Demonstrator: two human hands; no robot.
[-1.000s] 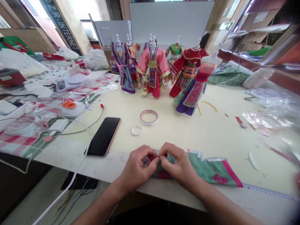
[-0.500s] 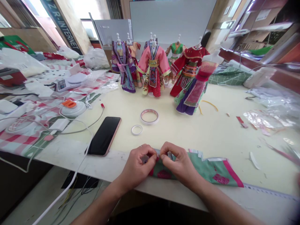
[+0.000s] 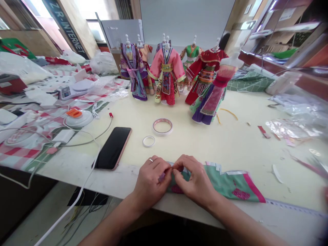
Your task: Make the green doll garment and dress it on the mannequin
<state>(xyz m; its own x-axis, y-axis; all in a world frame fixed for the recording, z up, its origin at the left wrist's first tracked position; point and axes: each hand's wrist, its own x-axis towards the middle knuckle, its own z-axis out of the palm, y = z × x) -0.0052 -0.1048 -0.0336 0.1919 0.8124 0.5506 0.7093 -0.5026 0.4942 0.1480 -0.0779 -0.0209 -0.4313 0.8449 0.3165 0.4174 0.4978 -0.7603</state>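
A green fabric piece [image 3: 222, 181] with pink patches and a magenta band at its right end lies along the table's front edge. White strips run along its upper edge. My left hand [image 3: 153, 179] is closed at the fabric's left part, with a ring on one finger and a small purplish bit showing between the fingers. Beside it, my right hand [image 3: 191, 177] pinches at the fabric's upper edge, thumb and forefinger together. The fingertips of both hands nearly meet, and they hide what exactly is pinched. A ruler [image 3: 294, 208] extends right from under the fabric.
A phone [image 3: 112, 148] lies left of my hands, with a white cable [image 3: 87, 184] beside it. Two tape rolls, one large [image 3: 162, 132] and one small [image 3: 149, 146], lie ahead. Dressed doll forms, including a pink-robed one [image 3: 167, 65], stand behind. Scraps and plastic [image 3: 289, 130] lie right.
My left hand has turned and its fingers have curled in more, with the purplish bit now between them. My right fingertips have shifted slightly left, closer to the left ones.
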